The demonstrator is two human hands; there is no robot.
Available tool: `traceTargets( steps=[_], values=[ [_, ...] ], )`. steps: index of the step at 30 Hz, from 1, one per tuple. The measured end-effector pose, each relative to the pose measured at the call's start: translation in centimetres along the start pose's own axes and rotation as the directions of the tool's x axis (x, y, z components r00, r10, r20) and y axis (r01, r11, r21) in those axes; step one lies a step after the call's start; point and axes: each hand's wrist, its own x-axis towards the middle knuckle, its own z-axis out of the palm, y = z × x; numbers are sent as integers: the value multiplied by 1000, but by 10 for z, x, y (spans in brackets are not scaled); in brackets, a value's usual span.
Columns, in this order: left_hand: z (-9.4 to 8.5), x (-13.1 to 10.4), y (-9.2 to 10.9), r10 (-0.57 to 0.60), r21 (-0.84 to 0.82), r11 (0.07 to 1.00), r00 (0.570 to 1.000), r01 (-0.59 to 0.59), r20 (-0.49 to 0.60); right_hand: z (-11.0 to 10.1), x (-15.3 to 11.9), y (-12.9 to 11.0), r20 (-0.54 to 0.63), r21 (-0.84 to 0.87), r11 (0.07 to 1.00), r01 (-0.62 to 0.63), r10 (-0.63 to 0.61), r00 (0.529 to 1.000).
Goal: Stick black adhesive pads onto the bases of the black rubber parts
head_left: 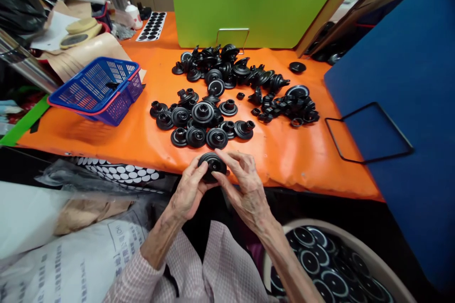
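Note:
Between my two hands, just over the table's front edge, is a round black stepped plastic piece [212, 166] with a hub in its middle. My left hand [192, 184] grips it from the left, thumb on top and fingers beneath. The fingers and thumb of my right hand [243, 180] close on its right side. Close beyond lies a group of similar black round pieces [202, 112], mostly hub up. Farther back is a heap of black pieces with pointed stems [227, 64]. To the right sits a pile of small black rings or nuts [293, 108].
A blue plastic basket [122, 104] with a small black item stands at the left of the orange table [284, 165]. A green board [259, 0] and a blue board [387, 104] bound the back and right. A tub [287, 227] of black discs stands low right.

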Motion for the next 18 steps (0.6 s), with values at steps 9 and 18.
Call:
traceTargets(
  steps=[9, 18],
  values=[
    [1, 2, -11, 45, 1, 999, 996, -45, -80, 29, -8, -1, -263, -57, 996, -72, 55, 963],
    [8, 8, 2, 29, 22, 999, 999, -30, 18, 7, 13, 10, -85, 113, 987, -113, 123, 989]
  ],
)
